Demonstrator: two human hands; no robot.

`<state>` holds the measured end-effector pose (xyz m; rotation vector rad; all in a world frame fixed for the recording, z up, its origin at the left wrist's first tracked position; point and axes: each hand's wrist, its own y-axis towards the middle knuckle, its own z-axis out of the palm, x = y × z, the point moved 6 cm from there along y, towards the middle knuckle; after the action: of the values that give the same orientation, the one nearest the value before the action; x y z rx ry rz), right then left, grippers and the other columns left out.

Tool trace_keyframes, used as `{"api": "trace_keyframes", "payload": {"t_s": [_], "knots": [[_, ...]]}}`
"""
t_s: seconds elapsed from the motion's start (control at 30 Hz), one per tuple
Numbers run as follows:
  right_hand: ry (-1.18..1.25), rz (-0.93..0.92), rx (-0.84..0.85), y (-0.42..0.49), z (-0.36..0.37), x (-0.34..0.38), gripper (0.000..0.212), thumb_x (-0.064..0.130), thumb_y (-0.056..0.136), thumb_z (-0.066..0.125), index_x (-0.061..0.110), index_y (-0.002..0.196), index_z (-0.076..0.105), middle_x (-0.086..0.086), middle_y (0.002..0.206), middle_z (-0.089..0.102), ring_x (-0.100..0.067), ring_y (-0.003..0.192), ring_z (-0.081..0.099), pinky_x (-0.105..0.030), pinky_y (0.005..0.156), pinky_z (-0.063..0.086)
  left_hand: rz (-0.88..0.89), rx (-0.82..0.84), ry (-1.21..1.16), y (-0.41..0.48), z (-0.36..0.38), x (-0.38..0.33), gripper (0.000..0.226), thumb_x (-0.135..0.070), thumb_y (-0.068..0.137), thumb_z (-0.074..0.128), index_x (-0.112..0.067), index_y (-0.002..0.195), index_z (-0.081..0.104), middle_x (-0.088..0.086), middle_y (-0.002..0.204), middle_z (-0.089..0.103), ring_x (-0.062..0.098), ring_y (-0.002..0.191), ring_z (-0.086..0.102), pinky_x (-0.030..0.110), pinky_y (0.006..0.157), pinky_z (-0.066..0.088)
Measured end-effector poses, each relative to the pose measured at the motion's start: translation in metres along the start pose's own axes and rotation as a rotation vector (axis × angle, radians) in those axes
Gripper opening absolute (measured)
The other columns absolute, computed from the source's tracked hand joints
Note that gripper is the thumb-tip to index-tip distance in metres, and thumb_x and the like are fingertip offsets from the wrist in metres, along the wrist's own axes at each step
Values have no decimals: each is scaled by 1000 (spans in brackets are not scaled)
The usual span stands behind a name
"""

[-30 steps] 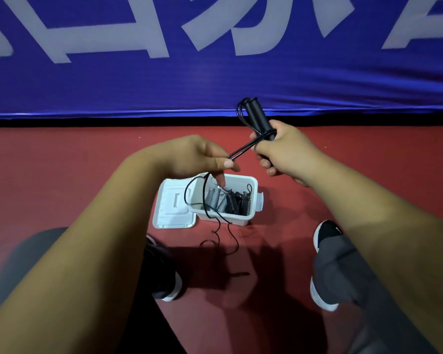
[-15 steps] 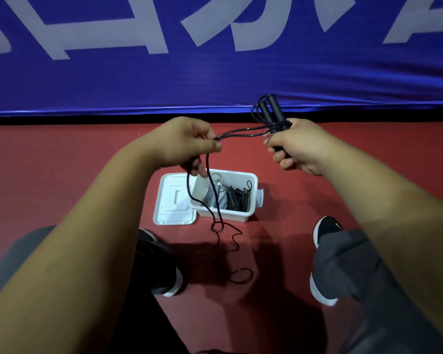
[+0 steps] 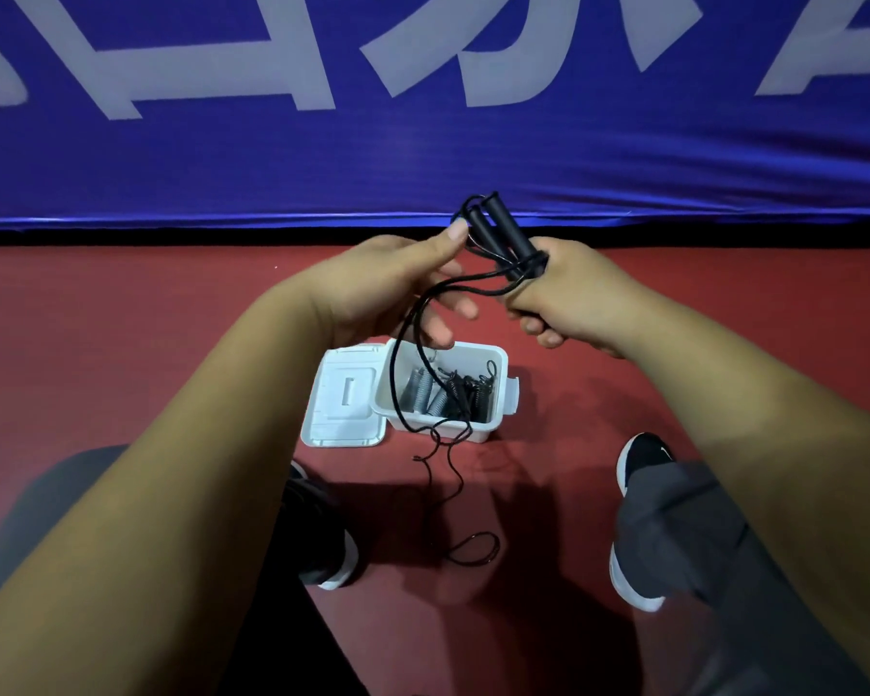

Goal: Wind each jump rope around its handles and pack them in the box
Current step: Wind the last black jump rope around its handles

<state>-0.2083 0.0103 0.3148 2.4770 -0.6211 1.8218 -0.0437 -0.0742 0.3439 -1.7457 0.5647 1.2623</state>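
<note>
1. Much of the rope (image 3: 473, 547) lies loose on the floor, at 6 o'clock from the box (image 3: 501, 374).
2. The box already holds wound ropes (image 3: 453, 394). Its lid (image 3: 345, 409) lies at 9 o'clock.
3. At 12 o'clock, the right hand (image 3: 578, 298) grips both handles (image 3: 508, 233), with few turns on. The left hand (image 3: 388, 288) is open, rope across its fingers.

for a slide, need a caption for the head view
Right hand grips black jump rope handles while left hand guides the cord above an open white box.
</note>
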Motion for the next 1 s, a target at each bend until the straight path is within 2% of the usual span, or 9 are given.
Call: {"api": "trace_keyframes", "payload": {"t_s": [0.07, 0.13, 0.23, 0.3, 0.43, 0.57, 0.7, 0.87, 1.0], "knots": [[-16, -21, 9, -1, 3, 2, 22, -1, 92, 63, 15, 105, 57, -8, 74, 65, -18, 54, 51, -28, 43, 41, -77, -41, -30, 5, 3, 6, 74, -76, 90, 54, -11, 126, 58, 3, 91, 78, 14, 49, 48, 32, 62, 58], [4, -37, 80, -5, 11, 4, 30, 4, 94, 71, 16, 117, 55, -9, 78, 70, -17, 55, 53, -28, 43, 42, -120, -48, -171, 13, 9, 16, 66, -80, 87, 57, -20, 116, 65, -7, 62, 53, 8, 41, 27, 26, 54, 50], [52, -41, 151, -10, 19, 9, 38, 6, 94, 76, 16, 123, 53, -9, 79, 74, -17, 55, 55, -28, 44, 44, -129, -2, -384, 21, 16, 23, 43, -71, 83, 68, -31, 98, 72, -10, 52, 24, 4, 38, 17, 20, 48, 31], [49, -34, 200, -11, 21, 10, 23, 5, 95, 73, 10, 110, 57, -9, 77, 73, -17, 54, 53, -28, 44, 43, -94, -31, -369, 23, 15, 20, 36, -63, 91, 69, -27, 96, 70, -9, 52, 24, 4, 38, 18, 19, 45, 31], [52, 35, 309, -17, 25, 6, 13, 3, 99, 68, 2, 103, 56, 1, 60, 65, -12, 46, 48, -27, 43, 37, -2, -66, -286, 22, 14, 11, 40, -50, 94, 71, -24, 124, 76, -4, 58, 22, 7, 42, 19, 21, 48, 32], [194, 112, 339, -17, 27, 2, 17, 2, 97, 70, 5, 105, 55, -11, 76, 66, -14, 52, 48, -24, 42, 34, 68, -86, -361, 25, 17, 14, 26, -40, 99, 69, -22, 113, 79, -3, 54, 23, 8, 40, 20, 22, 48, 27], [333, 102, 371, -16, 30, 3, 10, 6, 96, 74, 15, 96, 71, -9, 83, 59, -14, 60, 44, -26, 48, 31, 112, -190, -421, 30, 15, 15, 26, -34, 98, 72, -13, 113, 77, -2, 51, 26, 10, 41, 22, 22, 48, 25], [284, 44, 335, -15, 25, 7, 30, 2, 92, 78, 13, 110, 56, -6, 77, 49, -14, 60, 41, -28, 48, 32, 155, -207, -442, 31, 9, 12, 27, -33, 98, 73, -11, 114, 76, 0, 53, 26, 12, 43, 21, 26, 51, 24], [218, 43, 244, -13, 24, 7, 26, -1, 96, 68, 6, 118, 57, -10, 79, 55, -13, 55, 46, -27, 45, 37, 147, -194, -418, 30, 9, 13, 24, -35, 99, 72, -14, 109, 77, -1, 53, 27, 11, 43, 21, 27, 52, 23]]}}
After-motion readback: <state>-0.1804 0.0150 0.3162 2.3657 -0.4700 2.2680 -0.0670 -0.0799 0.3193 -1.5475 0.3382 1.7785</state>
